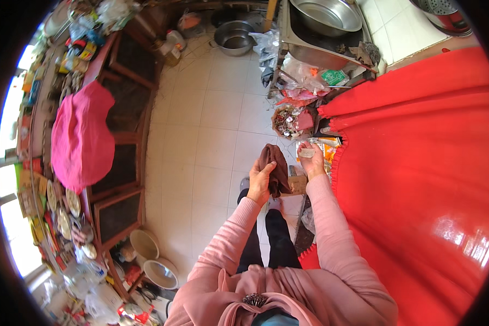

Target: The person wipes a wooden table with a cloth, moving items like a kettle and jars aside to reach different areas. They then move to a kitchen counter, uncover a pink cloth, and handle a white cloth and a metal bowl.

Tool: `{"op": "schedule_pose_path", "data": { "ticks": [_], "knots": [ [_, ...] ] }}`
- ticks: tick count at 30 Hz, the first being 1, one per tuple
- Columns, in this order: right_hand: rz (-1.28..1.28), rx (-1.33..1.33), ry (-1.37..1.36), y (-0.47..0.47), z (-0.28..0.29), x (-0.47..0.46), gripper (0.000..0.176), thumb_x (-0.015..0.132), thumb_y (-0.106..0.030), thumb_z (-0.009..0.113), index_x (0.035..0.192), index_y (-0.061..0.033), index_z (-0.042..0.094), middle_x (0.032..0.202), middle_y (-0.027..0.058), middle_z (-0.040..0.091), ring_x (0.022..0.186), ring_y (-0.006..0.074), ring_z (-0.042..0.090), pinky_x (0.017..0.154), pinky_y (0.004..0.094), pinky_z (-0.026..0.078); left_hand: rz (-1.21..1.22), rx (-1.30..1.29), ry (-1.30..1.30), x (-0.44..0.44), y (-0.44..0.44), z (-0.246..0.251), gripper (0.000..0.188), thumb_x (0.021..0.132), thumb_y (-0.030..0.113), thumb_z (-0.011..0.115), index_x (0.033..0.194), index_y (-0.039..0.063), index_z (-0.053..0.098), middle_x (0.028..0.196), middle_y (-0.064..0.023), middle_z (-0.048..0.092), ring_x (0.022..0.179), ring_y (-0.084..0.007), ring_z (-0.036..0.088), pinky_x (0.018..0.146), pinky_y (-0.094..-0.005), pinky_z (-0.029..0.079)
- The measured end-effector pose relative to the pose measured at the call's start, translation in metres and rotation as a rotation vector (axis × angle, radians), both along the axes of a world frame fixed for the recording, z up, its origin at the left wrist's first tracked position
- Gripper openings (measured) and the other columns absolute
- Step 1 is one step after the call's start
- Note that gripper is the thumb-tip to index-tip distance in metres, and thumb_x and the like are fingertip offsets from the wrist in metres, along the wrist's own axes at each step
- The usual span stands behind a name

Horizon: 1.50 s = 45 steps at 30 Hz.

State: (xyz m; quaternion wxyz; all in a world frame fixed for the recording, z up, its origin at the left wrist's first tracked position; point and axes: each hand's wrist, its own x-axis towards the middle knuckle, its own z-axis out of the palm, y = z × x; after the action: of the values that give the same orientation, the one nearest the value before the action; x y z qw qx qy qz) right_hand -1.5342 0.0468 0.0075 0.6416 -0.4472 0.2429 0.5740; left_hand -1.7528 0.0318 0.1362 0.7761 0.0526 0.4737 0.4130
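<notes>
My left hand grips a bunched brown cloth, thumb on top, its folds hanging towards the floor. Close by on the right, my right hand is turned palm up. A small pale, flat piece lies across its fingers; what it is made of is too small to tell. Both hands are held out in front of me above the tiled floor, near the edge of a red table cover.
A waste container full of scraps stands beyond my hands. Behind it are a metal basin on a stand and a steel pot on the floor. Along the left runs a cluttered wooden cabinet with a pink cloth; two buckets stand nearby.
</notes>
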Motion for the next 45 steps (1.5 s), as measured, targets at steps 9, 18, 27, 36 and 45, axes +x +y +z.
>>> {"op": "schedule_pose_path", "data": {
  "ticks": [9, 18, 27, 36, 45],
  "knots": [
    [0.069, -0.152, -0.28, 0.087, -0.079, 0.041, 0.074, 0.092, -0.051, 0.055, 0.142, -0.0008, 0.034, 0.133, 0.0148, 0.049, 0.116, 0.0333, 0.053, 0.096, 0.0493, 0.045, -0.082, -0.029, -0.013, 0.054, 0.093, -0.09, 0.041, 0.091, 0.006, 0.064, 0.13, 0.003, 0.052, 0.118, -0.0097, 0.063, 0.103, -0.021, 0.064, 0.086, -0.0345, 0.055],
    [0.053, -0.227, -0.376, 0.079, -0.083, 0.05, 0.048, 0.087, -0.03, 0.066, 0.126, -0.0075, 0.051, 0.112, 0.0105, 0.061, 0.096, 0.0238, 0.064, 0.082, 0.0408, 0.053, -0.034, -0.086, -0.051, 0.033, 0.062, -0.09, 0.037, 0.092, 0.004, 0.062, 0.128, 0.005, 0.055, 0.118, -0.0088, 0.065, 0.104, -0.0217, 0.065, 0.088, -0.0364, 0.056],
    [0.572, -0.209, -2.172, 0.073, -0.015, 0.025, 0.04, 0.082, -0.015, 0.07, 0.12, -0.0038, 0.061, 0.094, 0.0108, 0.068, 0.087, 0.0325, 0.067, 0.08, 0.0393, 0.054, 0.048, -0.014, -0.095, 0.022, 0.027, -0.039, 0.045, 0.091, 0.003, 0.065, 0.134, 0.007, 0.053, 0.122, -0.0085, 0.064, 0.108, -0.0224, 0.064, 0.093, -0.038, 0.054],
    [0.777, -0.068, -1.506, -0.069, 0.086, 0.024, 0.029, 0.085, -0.024, 0.067, 0.094, 0.0034, 0.069, 0.084, 0.0191, 0.07, 0.084, 0.0303, 0.069, 0.076, 0.0393, 0.052, -0.062, 0.122, -0.121, 0.011, -0.064, 0.06, 0.049, 0.094, 0.001, 0.056, 0.142, 0.008, 0.046, 0.13, -0.0094, 0.06, 0.117, -0.0245, 0.06, 0.101, -0.0405, 0.049],
    [0.536, -0.101, -1.077, -0.297, 0.165, 0.009, 0.028, 0.095, -0.015, 0.064, 0.118, -0.0011, 0.06, 0.086, 0.004, 0.065, 0.073, 0.0109, 0.062, 0.064, 0.0259, 0.051, -0.344, 0.172, -0.244, 0.007, -0.141, 0.148, 0.046, 0.093, 0.005, 0.062, 0.138, 0.008, 0.052, 0.125, -0.0056, 0.064, 0.113, -0.0197, 0.063, 0.098, -0.0365, 0.051]
  ]
}}
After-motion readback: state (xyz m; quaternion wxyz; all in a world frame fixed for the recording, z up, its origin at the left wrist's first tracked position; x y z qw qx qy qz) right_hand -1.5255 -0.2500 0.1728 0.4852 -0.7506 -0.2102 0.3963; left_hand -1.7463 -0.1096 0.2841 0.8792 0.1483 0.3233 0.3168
